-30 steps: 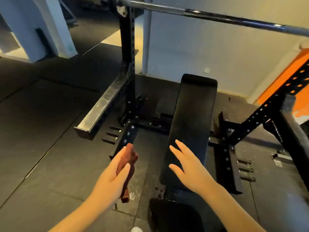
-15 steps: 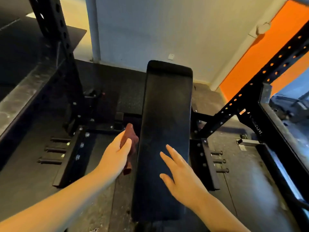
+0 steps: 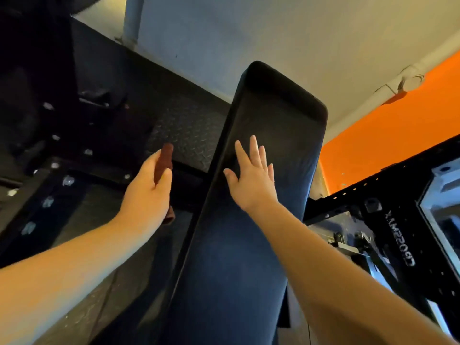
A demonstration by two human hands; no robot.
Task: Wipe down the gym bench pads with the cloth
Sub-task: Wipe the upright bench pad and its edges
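Overhead, the long black bench pad runs away from the camera, and the right hand lies over its middle with straight, spread fingers. Just left of the pad, the left hand grips a rolled brown cloth, above the dark floor.

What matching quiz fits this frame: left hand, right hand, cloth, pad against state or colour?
Column A
1. left hand
2. right hand
3. cloth
4. pad

Column B
a. black
b. fingers spread, over the pad
c. reddish-brown
d. grips the cloth

Pairs: 1-d, 2-b, 3-c, 4-a
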